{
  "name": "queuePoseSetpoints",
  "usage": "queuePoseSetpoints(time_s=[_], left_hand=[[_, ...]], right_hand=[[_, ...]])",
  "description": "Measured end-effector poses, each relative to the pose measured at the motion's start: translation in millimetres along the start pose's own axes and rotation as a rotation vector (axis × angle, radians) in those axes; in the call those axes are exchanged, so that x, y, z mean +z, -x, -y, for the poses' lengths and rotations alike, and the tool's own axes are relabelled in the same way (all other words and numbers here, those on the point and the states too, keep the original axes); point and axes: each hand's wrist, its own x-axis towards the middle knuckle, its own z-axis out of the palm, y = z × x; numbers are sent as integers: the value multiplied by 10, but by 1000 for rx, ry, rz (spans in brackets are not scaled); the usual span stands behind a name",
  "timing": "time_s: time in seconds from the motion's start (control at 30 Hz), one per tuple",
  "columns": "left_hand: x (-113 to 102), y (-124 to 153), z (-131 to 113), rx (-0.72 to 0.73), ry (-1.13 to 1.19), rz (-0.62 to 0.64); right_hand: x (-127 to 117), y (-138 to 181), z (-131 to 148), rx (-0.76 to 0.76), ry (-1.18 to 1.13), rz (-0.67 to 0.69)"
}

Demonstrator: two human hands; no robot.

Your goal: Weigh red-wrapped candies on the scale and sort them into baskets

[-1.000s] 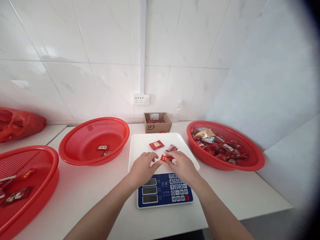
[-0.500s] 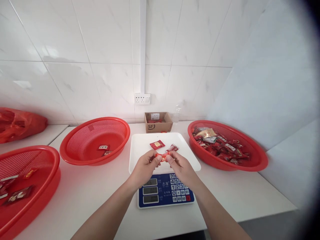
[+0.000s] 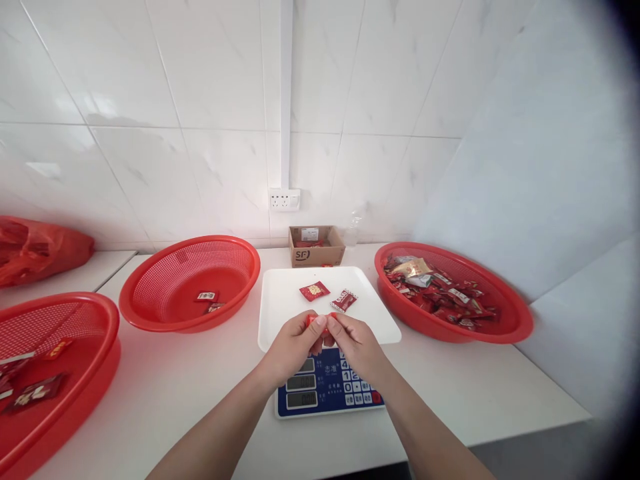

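My left hand [image 3: 296,341] and my right hand [image 3: 356,340] meet above the front of a white digital scale [image 3: 274,321]. Both are closed on a small red wrapped candy [image 3: 317,319], pinched between thumbs and fingers; most of it is hidden behind them. Beyond the hands, a flat red packet [image 3: 315,291] lies on the scale's pan. To its right is a dark red packet with a patterned edge [image 3: 344,301]. The scale's blue keypad panel [image 3: 330,393] shows below my wrists, partly covered by them.
A red basket [image 3: 505,327] at right holds a heap of wrapped packets. Two more red baskets [image 3: 150,313] [image 3: 95,373] with a few packets stand at left. Behind the scale are a cardboard box [image 3: 320,255] and a clear bottle [image 3: 353,230]. A red plastic bag [image 3: 45,250] lies far left.
My hands have drawn closer together and slightly lower, covering more of the red candy. The patterned packet on the pan is now fully in sight.
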Motion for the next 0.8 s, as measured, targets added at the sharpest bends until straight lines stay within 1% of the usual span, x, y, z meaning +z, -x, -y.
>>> queuePoseSetpoints(time_s=[0.17,0.23,0.3,0.33,0.37,0.43,0.5,0.53,0.6,0.67,0.7,0.73,0.8], left_hand=[[14,33,28,42,8,50],[5,53,25,41,21,66],[-52,72,-7,34,-29,55],[-110,79,-34,35,-94,28],[-189,85,-67,36,-189,-19],[-420,86,-139,34,-445,-176],[-726,77,-198,9,-717,-369],[-894,70,-215,-5,-836,-438],[-1216,52,-220,-66,-1038,-557],[-1460,33,-194,-127,-1160,-598],[-1532,23,-174,-137,-1205,-602],[-1562,14,-153,-128,-1233,-597],[-1495,2,-111,-71,-1210,-572]], right_hand=[[7,37,22,4,-13,27],[1,46,20,12,-11,67],[-35,35,6,28,13,116],[-69,21,-10,33,46,128],[-115,0,-34,34,100,124],[-237,-60,-114,12,268,63],[-374,-133,-231,-51,480,-11],[-437,-172,-298,-90,581,-31],[-530,-246,-434,-157,742,-21],[-572,-311,-553,-180,844,37],[-576,-339,-599,-175,880,69],[-573,-364,-636,-166,907,100],[-557,-403,-680,-144,936,147]])
